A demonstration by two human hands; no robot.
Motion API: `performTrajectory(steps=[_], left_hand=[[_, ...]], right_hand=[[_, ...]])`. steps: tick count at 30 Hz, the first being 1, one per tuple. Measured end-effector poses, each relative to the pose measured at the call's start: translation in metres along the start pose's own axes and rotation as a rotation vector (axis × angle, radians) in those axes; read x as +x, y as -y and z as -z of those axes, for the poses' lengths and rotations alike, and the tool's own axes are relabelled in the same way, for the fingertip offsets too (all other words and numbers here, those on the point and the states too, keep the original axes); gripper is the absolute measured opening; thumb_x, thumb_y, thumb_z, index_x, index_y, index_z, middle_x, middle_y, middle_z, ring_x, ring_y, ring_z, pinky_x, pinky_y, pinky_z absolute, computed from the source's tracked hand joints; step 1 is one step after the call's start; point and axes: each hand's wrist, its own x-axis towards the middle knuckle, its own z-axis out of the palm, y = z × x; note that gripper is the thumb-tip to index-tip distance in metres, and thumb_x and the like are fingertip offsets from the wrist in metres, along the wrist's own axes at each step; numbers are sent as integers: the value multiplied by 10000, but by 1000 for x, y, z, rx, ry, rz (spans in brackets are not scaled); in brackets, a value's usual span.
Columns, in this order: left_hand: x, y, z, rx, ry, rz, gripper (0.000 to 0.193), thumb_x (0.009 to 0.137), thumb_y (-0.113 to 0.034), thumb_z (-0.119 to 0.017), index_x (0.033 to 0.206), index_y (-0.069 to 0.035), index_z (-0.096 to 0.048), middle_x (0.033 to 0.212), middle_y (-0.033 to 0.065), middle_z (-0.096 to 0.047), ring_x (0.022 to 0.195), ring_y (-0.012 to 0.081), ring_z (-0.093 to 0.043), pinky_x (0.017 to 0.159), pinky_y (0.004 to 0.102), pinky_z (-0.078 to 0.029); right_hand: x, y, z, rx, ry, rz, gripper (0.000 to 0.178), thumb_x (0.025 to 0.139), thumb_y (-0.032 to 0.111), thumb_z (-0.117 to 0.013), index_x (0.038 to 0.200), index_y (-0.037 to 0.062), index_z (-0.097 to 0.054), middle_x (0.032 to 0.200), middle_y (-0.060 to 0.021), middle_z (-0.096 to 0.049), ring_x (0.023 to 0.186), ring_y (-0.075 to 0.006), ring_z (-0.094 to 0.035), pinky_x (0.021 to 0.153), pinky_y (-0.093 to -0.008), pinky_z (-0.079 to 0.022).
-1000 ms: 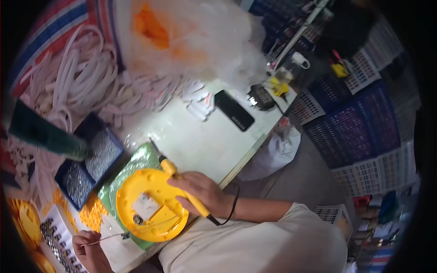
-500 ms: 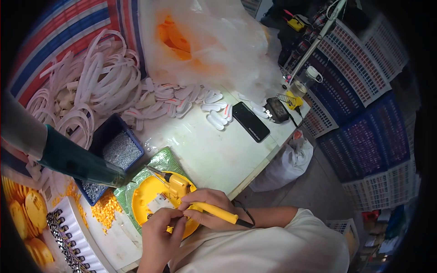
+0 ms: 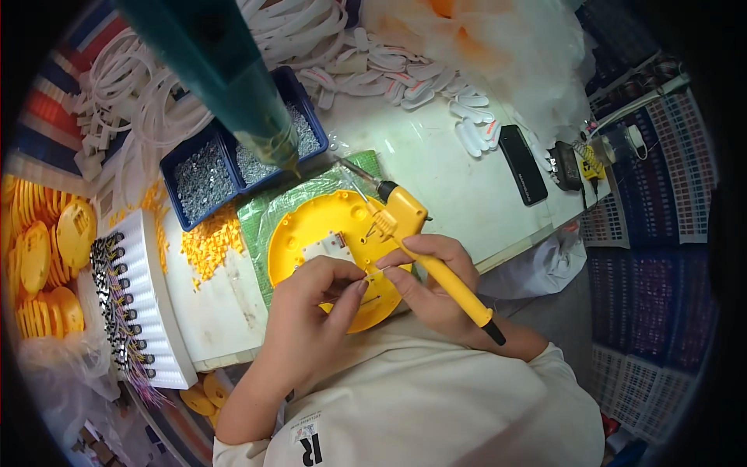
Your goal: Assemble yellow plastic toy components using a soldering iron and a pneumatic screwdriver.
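Observation:
A round yellow plastic housing [image 3: 292, 229] lies on a green padded sheet [image 3: 264, 202], with a small white part [image 3: 327, 247] inside it. My right hand [image 3: 440, 300] holds a yellow soldering gun [image 3: 405, 212] between thumb and fingers. The gun slants across the hand, its metal tip toward the far left and its handle end toward me. Over the near side of the housing, my left hand [image 3: 315, 300] is closed in a pinch beside the right fingertips. What it pinches is too small to make out.
A teal electric screwdriver [image 3: 233, 78] hangs above a blue bin [image 3: 233, 171] of screws. Small orange pieces [image 3: 210, 245] and a white ribbed tray [image 3: 159, 311] with wired black parts sit left. A black phone [image 3: 523, 165] and white plastic pieces [image 3: 405, 78] lie farther back.
The view has shifted, so the table things appear farther right and higher. Both hands stay together over the housing, and the soldering gun remains in the right hand.

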Motion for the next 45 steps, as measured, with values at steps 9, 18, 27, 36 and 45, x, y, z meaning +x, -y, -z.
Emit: performTrajectory(steps=[9, 18, 27, 36, 45], left_hand=[[1, 1, 11, 6, -54, 35, 81, 935, -51, -748, 981, -12, -693, 836, 54, -632, 660, 113, -554, 605, 269, -456], [28, 33, 33, 451, -240, -221, 110, 879, 13, -733, 896, 32, -626, 915, 120, -647, 876, 285, -644, 785, 344, -513], [34, 37, 27, 460, -185, -160, 106, 867, 4, -742, 890, 23, -641, 892, 122, -677, 819, 273, -666, 735, 348, -527], [36, 40, 25, 425, -203, -177, 114, 862, -1, -751, 876, 14, -639, 868, 111, -669, 802, 258, -651, 720, 344, -522], [40, 43, 20, 491, -239, -205, 146, 819, -75, -790, 802, -26, -653, 828, 112, -672, 777, 326, -656, 702, 425, -508]], right_hand=[[21, 4, 20, -247, 87, 241, 323, 968, 129, -702, 1241, -34, -649, 865, -116, -730, 721, -254, -722, 660, -366, -570], [5, 11, 59, -124, -23, -221, 404, 913, 115, -639, 1263, -87, -620, 799, -55, -641, 698, -98, -576, 661, -251, -484], [-6, 10, 57, -74, 104, -257, 302, 915, 83, -630, 1176, -71, -622, 965, -96, -665, 763, -82, -597, 711, -230, -492], [-6, 7, 56, -91, 107, -225, 303, 924, 76, -621, 1191, -68, -618, 956, -99, -680, 758, -85, -612, 697, -222, -515], [-6, 7, 56, -90, 133, -267, 314, 922, 77, -613, 1198, -73, -612, 984, -113, -686, 770, -90, -627, 707, -216, -533]])
